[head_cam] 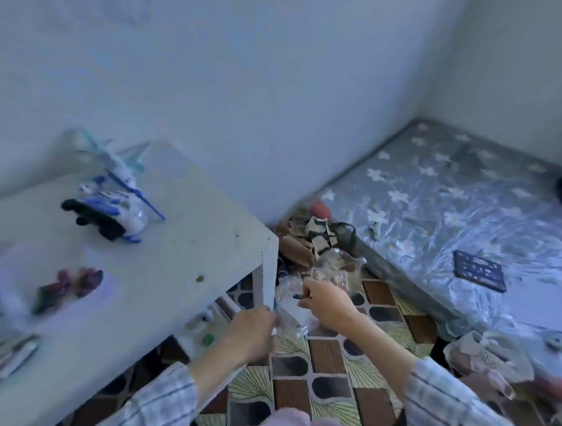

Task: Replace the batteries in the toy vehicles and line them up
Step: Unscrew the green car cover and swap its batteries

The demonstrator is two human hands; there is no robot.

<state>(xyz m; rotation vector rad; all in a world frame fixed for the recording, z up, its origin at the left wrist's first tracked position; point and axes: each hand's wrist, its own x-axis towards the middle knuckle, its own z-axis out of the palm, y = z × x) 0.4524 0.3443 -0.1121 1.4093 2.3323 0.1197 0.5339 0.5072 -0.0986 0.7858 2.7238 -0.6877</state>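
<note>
Both my hands reach down past the table's corner toward the patterned floor. My left hand (252, 331) has its fingers curled on crinkled clear plastic packaging (289, 311). My right hand (327, 302) pinches a small dark blue-tipped thing at the same packaging; blur hides what it is. On the white table (179, 248) lies a white and blue toy helicopter (113, 206) on its side, wheels showing. Nearer the left edge sit two small dark red toy pieces (70, 287).
Torn brown cardboard and clear wrap (315, 243) pile up on the floor by the wall. A mattress in flowered plastic (464, 212) fills the right side, with a dark flat grid-like piece (479, 271) on it. Blurred tools lie at the table's left edge (13, 352).
</note>
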